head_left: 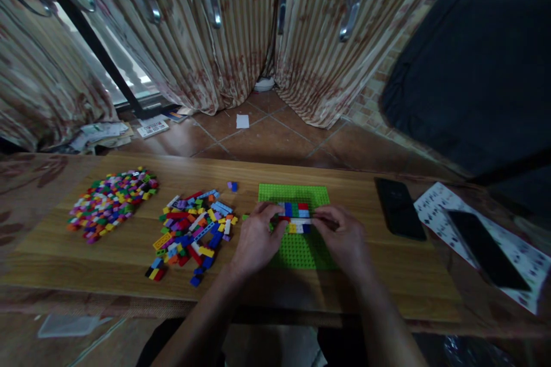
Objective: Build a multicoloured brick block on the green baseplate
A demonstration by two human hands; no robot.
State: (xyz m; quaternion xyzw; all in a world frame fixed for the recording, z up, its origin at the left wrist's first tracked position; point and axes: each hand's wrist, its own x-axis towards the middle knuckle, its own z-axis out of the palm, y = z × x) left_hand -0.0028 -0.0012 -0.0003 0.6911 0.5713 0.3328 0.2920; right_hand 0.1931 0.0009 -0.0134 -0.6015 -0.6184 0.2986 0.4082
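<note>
A light-green studded baseplate lies on the wooden board in front of me. Coloured building bricks, in blue, green, red and light blue, sit together over its middle, with yellow, white and dark blue ones nearer me. Between these rows runs a thin white brick. My right hand pinches its right end between thumb and fingers. From the other side my left hand closes its thumb and fingers on the left end of the bricks, beside a red piece. Its fingertips partly hide what they grip.
A loose pile of mixed bricks lies left of the baseplate, and a heap of tiny bricks farther left. To the right are a black phone, a printed sheet and another dark device. The wooden board has a front edge near my forearms.
</note>
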